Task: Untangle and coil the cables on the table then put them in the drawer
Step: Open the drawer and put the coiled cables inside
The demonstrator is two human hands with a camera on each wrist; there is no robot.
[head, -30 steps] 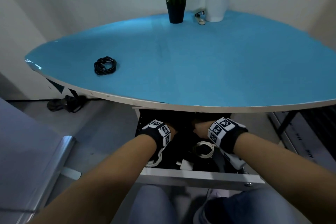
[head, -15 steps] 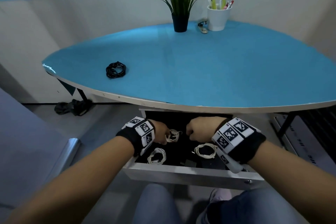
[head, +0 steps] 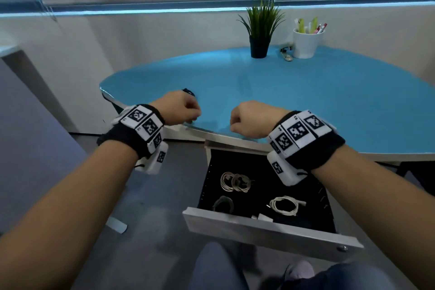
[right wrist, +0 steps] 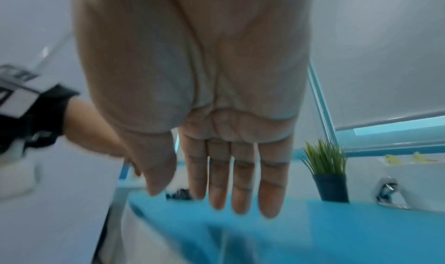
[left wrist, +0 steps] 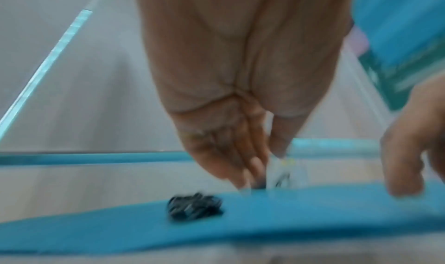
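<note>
A coiled black cable lies on the blue table near its left edge; in the head view my left hand hides most of this black cable. My left hand hovers just in front of it, fingers loosely extended, holding nothing. My right hand hangs over the table's front edge with straight fingers, empty. Below, the open drawer holds a white coil, a dark coil and another white coil.
A potted plant, a white pen cup and a small metal object stand at the table's far side. The drawer front juts out over my knees. A grey surface lies at my left.
Both hands have risen out of the drawer to the table's front edge. The white coil that the left hand held now lies in the drawer. My left hand has moved toward the black cable.
</note>
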